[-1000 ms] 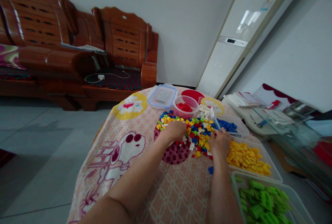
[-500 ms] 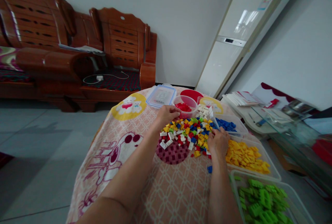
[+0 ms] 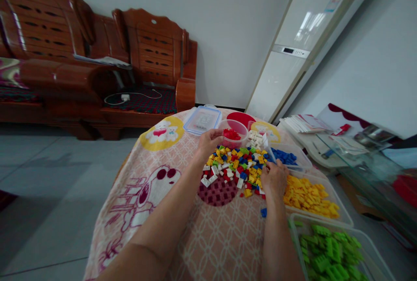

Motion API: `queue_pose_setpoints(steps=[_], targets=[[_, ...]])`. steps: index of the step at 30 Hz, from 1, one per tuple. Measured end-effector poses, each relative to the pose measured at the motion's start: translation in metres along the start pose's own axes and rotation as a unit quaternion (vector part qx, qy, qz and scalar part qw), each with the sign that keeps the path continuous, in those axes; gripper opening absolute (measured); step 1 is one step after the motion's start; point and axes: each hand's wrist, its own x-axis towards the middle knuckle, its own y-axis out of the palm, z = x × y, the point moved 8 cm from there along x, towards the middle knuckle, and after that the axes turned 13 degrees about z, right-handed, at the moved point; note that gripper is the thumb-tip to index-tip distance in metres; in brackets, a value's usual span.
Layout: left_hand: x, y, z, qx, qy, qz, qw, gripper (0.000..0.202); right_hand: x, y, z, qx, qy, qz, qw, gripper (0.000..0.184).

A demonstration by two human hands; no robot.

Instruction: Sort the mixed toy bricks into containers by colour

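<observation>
Toy building bricks in mixed colours form a loose pile (image 3: 233, 166) on the table. My left hand (image 3: 209, 142) is at the left rim of a round clear tub (image 3: 232, 143) that holds red bricks (image 3: 232, 134). Its fingers are drawn together, and whatever they may hold is too small to make out. At the pile's right edge, my right hand (image 3: 274, 180) has its fingers bent down among yellow and blue bricks. The fingertips are close together; I cannot see what is between them.
White bricks (image 3: 256, 140) lie behind the pile. Along the right stand clear boxes of blue bricks (image 3: 285, 157), yellow bricks (image 3: 309, 196) and green bricks (image 3: 330, 250). A blue-edged lid (image 3: 202, 120) lies at the back left on the patterned tablecloth (image 3: 224, 237). One blue brick (image 3: 263, 213) sits near my right wrist.
My left hand has moved slightly up and away from me, from the pile's back left edge to the tub's rim. My right hand has stayed almost in place.
</observation>
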Motion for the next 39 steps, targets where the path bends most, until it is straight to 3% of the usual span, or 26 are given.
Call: queue_pose_setpoints(steps=[5, 9, 13, 18, 20, 23, 29, 33, 35, 39], targets=[[-0.001, -0.015, 0.0, 0.138, -0.07, 0.094, 0.983, 0.011, -0.001, 0.0, 0.001, -0.003, 0.002, 0.002, 1.0, 0.039], [-0.011, -0.022, 0.003, 0.254, -0.127, 0.165, 0.945, 0.015, -0.001, -0.001, 0.002, -0.004, 0.0, 0.004, 1.0, 0.04], [-0.021, -0.032, 0.008, 0.297, -0.19, 0.186, 0.917, 0.018, -0.002, -0.001, 0.001, 0.002, 0.01, 0.011, 1.0, 0.038], [-0.033, -0.044, 0.019, 0.426, -0.312, 0.241, 0.814, 0.019, -0.001, -0.001, 0.002, -0.009, 0.017, 0.018, 1.0, 0.037], [-0.036, -0.045, 0.022, 0.444, -0.337, 0.252, 0.791, 0.019, -0.001, -0.001, 0.003, -0.012, 0.019, 0.018, 1.0, 0.037], [-0.037, -0.035, 0.024, 0.418, -0.346, 0.27, 0.796, 0.018, -0.002, -0.002, 0.003, -0.013, 0.023, 0.019, 0.999, 0.037], [-0.032, -0.002, 0.018, 0.272, -0.274, 0.292, 0.875, 0.016, -0.002, -0.002, 0.003, -0.016, 0.025, 0.021, 0.999, 0.036], [-0.026, -0.002, 0.006, 0.221, -0.206, 0.27, 0.914, 0.007, -0.001, -0.001, 0.002, -0.015, 0.026, 0.023, 0.999, 0.036], [-0.028, -0.009, 0.008, 0.253, -0.23, 0.266, 0.902, 0.006, -0.001, -0.001, 0.002, -0.014, 0.026, 0.024, 0.999, 0.036], [-0.039, -0.016, 0.018, 0.329, -0.318, 0.306, 0.835, 0.009, -0.002, -0.001, 0.003, -0.009, 0.03, 0.027, 0.999, 0.037]])
